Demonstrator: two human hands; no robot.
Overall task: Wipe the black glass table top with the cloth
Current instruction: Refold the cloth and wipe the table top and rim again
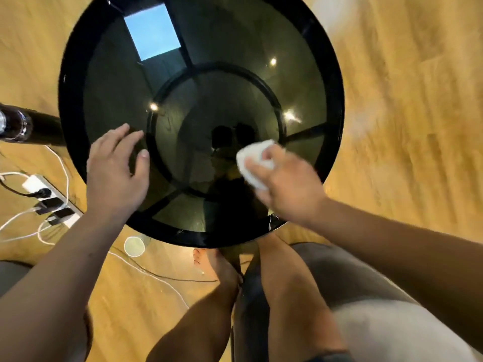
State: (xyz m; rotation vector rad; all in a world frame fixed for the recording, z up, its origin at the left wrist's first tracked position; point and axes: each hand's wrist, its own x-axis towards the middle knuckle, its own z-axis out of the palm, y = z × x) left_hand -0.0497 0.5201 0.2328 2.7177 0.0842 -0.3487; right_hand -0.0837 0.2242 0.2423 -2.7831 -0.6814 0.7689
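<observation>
The round black glass table top (235,48) fills the upper middle of the head view, with a dark rim and a ring frame showing beneath the glass. My right hand (285,184) is shut on a bunched white cloth (254,159), which lies on the glass at the near right, just inside the ring. My left hand (116,168) rests flat on the near left of the glass, fingers spread, holding nothing. The glass mirrors a bright window and ceiling lights.
A white power strip (49,198) with black plugs and white cables lies on the wooden floor at left. A dark cylinder (23,125) sticks in from the left edge. A small round clear lid (134,246) sits on the floor below the table. My bare legs are underneath.
</observation>
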